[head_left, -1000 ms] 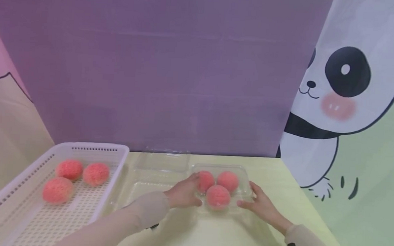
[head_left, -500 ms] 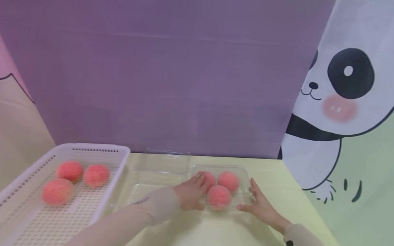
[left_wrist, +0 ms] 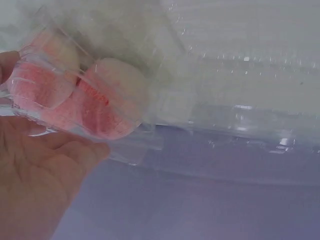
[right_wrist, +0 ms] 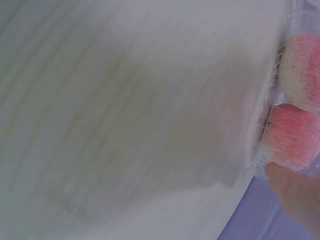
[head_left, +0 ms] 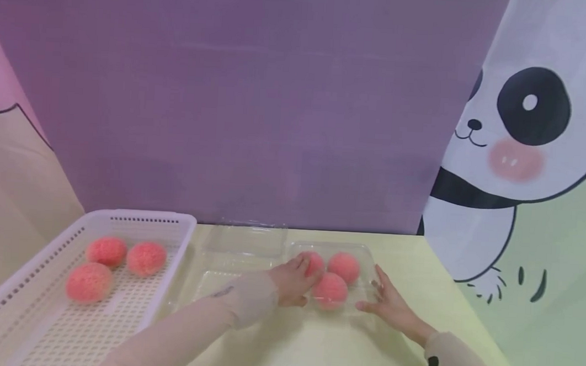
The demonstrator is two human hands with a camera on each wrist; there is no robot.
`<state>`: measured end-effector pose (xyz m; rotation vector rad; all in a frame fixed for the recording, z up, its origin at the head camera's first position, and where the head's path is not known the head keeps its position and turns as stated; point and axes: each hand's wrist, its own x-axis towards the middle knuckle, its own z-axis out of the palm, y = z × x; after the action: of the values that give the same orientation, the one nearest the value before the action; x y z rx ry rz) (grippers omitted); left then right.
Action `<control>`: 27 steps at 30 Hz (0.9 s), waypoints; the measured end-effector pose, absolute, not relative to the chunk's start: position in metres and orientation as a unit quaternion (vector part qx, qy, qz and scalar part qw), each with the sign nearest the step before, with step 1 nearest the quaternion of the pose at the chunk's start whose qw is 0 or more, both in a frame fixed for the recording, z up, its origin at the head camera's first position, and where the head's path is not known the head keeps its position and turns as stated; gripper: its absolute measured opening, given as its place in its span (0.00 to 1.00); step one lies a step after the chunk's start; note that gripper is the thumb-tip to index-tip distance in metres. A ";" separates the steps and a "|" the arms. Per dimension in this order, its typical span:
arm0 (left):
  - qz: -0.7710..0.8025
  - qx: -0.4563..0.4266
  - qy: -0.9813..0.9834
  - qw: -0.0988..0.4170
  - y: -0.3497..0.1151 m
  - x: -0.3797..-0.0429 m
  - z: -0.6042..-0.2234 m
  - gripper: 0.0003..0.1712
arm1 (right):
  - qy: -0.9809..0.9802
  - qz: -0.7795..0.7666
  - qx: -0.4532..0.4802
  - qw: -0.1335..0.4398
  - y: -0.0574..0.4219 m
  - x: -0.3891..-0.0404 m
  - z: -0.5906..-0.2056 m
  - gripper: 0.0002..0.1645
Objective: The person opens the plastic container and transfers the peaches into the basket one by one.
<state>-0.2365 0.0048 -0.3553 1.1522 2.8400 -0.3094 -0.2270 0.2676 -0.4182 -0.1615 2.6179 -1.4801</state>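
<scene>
Clear box on the table, three pink peaches in it; it lies between my hands. My left hand is nearer the peaches: fingers spread over the box's left side by the far left one, thumb apart toward the near edge. My right hand is at the right wall, thumb and fingers spread. Long axis seems left to right (foreshortened, so unsure). Whether the left fingertips press, I can't tell.
</scene>
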 end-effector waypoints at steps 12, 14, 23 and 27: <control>-0.298 0.382 0.870 -0.093 0.024 -0.238 -0.374 0.36 | 0.849 -0.522 -0.051 0.064 0.266 -0.232 -0.421 0.61; -0.309 0.388 0.860 -0.124 0.024 -0.237 -0.377 0.37 | 0.844 -0.530 -0.058 0.063 0.268 -0.234 -0.422 0.60; -0.316 0.388 0.851 -0.159 0.030 -0.233 -0.376 0.28 | 0.841 -0.533 -0.064 0.067 0.275 -0.238 -0.422 0.57; -0.330 0.370 0.858 -0.131 0.036 -0.230 -0.377 0.28 | 0.842 -0.531 -0.072 0.066 0.272 -0.239 -0.422 0.58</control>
<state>-0.2301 0.0356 -0.3766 1.2725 2.9475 -1.1339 -0.2386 0.2719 -0.4215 -0.2187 2.5390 -1.6015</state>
